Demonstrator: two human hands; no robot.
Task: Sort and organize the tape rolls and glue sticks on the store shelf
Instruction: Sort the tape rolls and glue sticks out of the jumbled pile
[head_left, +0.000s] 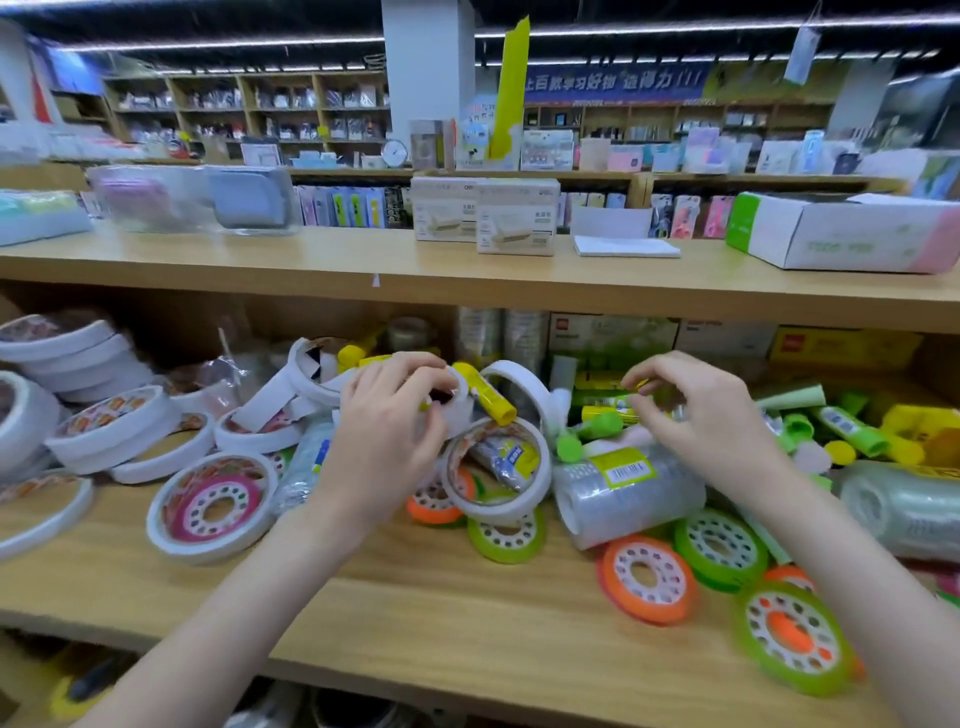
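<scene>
Forearms frame jumbled wooden shelf (363, 597). Left hand (387, 431) pinches yellow glue stick (485, 393) above white tape rolls; right hand (701, 410), fingers curled, grip unclear, over green glue sticks (597, 428). Step: pulling sticks out; next, group them rightward.

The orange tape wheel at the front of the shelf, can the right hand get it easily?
Probably yes. The orange tape wheel lies flat near the shelf's front edge with nothing on top of it. The right hand is busy further back among the glue sticks, so it would only need to pull back towards the person.
</scene>
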